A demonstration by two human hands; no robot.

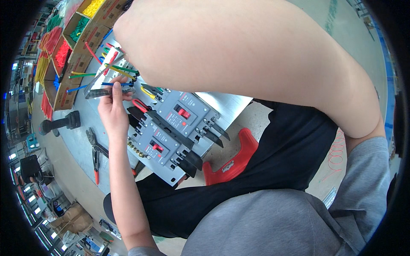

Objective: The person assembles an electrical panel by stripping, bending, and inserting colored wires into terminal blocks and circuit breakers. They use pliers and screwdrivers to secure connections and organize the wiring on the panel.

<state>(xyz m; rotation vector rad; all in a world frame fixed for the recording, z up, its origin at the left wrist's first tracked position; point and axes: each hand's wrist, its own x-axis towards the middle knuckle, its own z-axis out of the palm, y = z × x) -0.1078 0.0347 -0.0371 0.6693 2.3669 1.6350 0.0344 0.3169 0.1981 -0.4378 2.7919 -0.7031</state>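
Observation:
My left hand (114,102) is closed, thumb up, around a dark flat strip (101,93) beside the wire ends. A blue wire (121,84) passes close to its fingertips. My right forearm (222,47) reaches across the top of the view and hides most of my right hand (130,45), so its fingers do not show. Yellow and green wires (124,70) stick out near both hands, by a white component (112,59). Two grey circuit breakers with red switches, a nearer one (147,135) and a farther one (192,103), sit on a metal plate (232,106).
Cardboard bins (79,57) of yellow, green, red and blue small parts line the far left. On the grey table lie a cordless power tool (60,123) and red-handled cutters (95,160). A red curved stool part (230,168) is beside my leg.

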